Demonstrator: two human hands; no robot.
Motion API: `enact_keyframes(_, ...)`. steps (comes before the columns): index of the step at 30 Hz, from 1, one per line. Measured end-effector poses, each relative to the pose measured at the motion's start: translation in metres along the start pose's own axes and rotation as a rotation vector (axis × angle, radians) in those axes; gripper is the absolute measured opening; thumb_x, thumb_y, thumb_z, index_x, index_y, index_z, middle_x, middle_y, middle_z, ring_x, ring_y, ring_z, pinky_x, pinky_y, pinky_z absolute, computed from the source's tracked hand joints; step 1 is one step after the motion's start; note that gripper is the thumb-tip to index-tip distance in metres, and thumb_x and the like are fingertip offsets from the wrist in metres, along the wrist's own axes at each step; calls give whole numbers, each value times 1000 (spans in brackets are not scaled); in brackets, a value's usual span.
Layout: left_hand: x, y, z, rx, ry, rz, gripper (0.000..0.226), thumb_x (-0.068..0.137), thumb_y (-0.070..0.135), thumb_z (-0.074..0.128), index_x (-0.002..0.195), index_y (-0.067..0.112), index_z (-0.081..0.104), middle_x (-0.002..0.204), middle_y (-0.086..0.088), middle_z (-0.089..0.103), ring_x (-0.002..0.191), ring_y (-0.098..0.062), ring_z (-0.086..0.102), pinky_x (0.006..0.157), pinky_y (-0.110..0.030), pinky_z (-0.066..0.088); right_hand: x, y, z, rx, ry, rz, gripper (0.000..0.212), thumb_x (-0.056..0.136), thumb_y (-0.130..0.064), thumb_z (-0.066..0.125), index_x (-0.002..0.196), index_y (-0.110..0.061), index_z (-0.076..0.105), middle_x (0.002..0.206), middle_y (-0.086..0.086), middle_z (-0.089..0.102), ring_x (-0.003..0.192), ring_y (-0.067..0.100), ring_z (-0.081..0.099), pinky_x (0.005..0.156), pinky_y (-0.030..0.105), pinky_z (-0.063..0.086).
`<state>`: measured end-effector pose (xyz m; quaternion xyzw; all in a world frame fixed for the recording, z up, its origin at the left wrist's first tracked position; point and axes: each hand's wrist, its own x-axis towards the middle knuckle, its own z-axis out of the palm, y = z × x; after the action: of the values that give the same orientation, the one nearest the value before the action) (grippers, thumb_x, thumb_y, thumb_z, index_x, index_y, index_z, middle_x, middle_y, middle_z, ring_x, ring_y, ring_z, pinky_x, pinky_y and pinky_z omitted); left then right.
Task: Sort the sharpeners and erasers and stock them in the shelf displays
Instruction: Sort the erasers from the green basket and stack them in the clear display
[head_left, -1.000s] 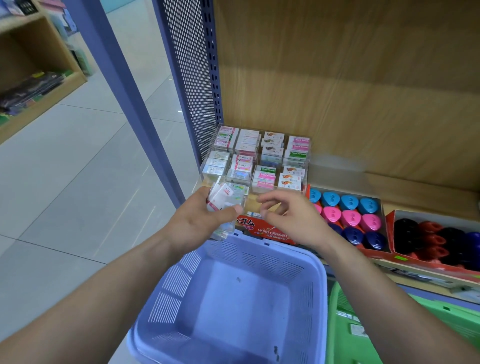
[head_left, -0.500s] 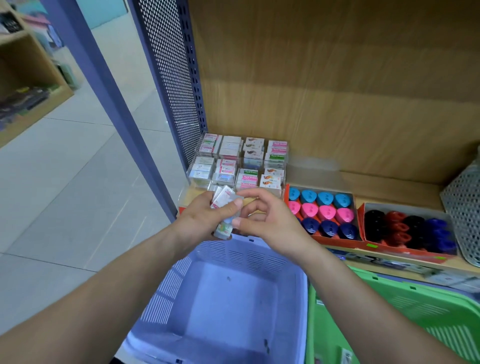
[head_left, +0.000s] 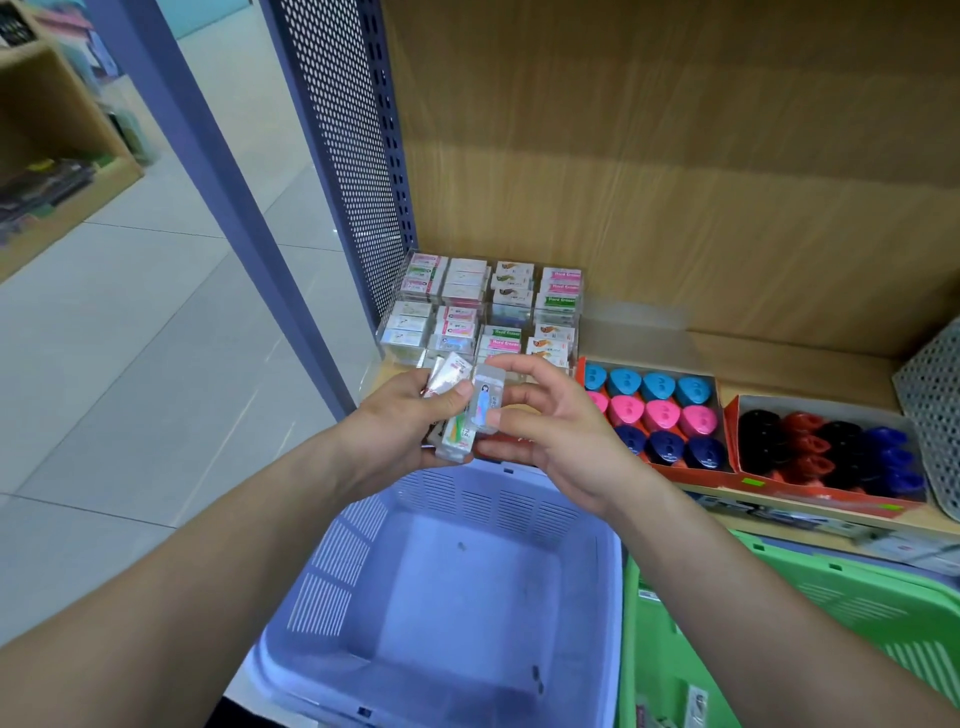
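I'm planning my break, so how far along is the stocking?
Done: both sharpener trays look full, and the clear eraser display is mostly filled. In hand: the left hand holds a bunch of erasers; the right hand pinches a single eraser. Left: those erasers, plus a few items in the green basket.

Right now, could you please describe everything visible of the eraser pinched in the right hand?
The eraser is a pale block in a clear wrapper, printed with a standing figure in blue. It stands upright above the far rim of the lilac basket. The right hand pinches it, forefinger on top, thumb low on its face. Its left edge seems to touch the bundle of erasers gripped by the left hand.
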<state>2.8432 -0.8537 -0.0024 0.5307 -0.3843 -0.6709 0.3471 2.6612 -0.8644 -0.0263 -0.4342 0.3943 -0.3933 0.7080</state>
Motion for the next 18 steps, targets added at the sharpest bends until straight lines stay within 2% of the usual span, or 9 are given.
enact_keyframes(2, 1, -1, 0, 21, 30, 9, 32, 99, 25, 60, 130, 15, 59, 115, -13, 73, 100, -29, 71, 80, -41, 58, 1, -1, -1, 24, -9, 11, 46, 92, 11, 59, 126, -20, 64, 108, 17, 63, 92, 30, 72, 78, 44, 62)
enact_keyframes(5, 3, -1, -4, 121, 132, 20, 28, 100, 21, 61, 127, 13, 58, 111, -12, 73, 99, -31, 73, 78, -44, 61, 10, -3, -9, 15, 59, 15, 46, 92, 12, 57, 123, -21, 65, 106, 14, 66, 83, 25, 72, 66, 38, 61)
enact_keyframes(9, -1, -2, -16, 152, 185, 26, 23, 100, 19, 60, 123, 16, 57, 103, -9, 73, 91, -28, 74, 74, -40, 63, 37, -1, -36, -118, 188, 64, 29, 91, 7, 66, 114, -10, 68, 113, 21, 68, 77, 23, 70, 67, 26, 61)
enact_keyframes(11, -3, -3, -23, 149, 200, 28, 21, 100, 19, 60, 121, 16, 58, 100, -7, 72, 88, -26, 73, 70, -36, 62, 53, 4, -50, -279, 206, 109, 23, 90, 3, 70, 111, -6, 71, 103, 13, 73, 75, 17, 70, 67, 24, 61)
enact_keyframes(13, -4, -3, -26, 134, 211, 29, 20, 100, 19, 60, 120, 18, 58, 99, -6, 73, 85, -24, 73, 68, -34, 62, 68, 10, -61, -519, 203, 111, 18, 90, -2, 71, 103, -14, 74, 96, 7, 75, 74, 13, 70, 67, 25, 60)
enact_keyframes(15, -2, -3, -29, 133, 210, 31, 18, 100, 20, 60, 118, 19, 59, 98, -6, 73, 86, -24, 73, 69, -35, 62, 87, 18, -67, -735, 173, 62, 18, 90, -6, 72, 94, -23, 74, 90, 2, 74, 79, 12, 69, 75, 28, 59)
enact_keyframes(18, 1, -3, -31, 128, 213, 37, 20, 99, 21, 62, 118, 17, 58, 104, -12, 71, 92, -29, 72, 71, -36, 62, 116, 36, -67, -976, 121, -8, 16, 90, -9, 72, 98, -22, 75, 91, -7, 72, 87, 7, 68, 87, 29, 56)
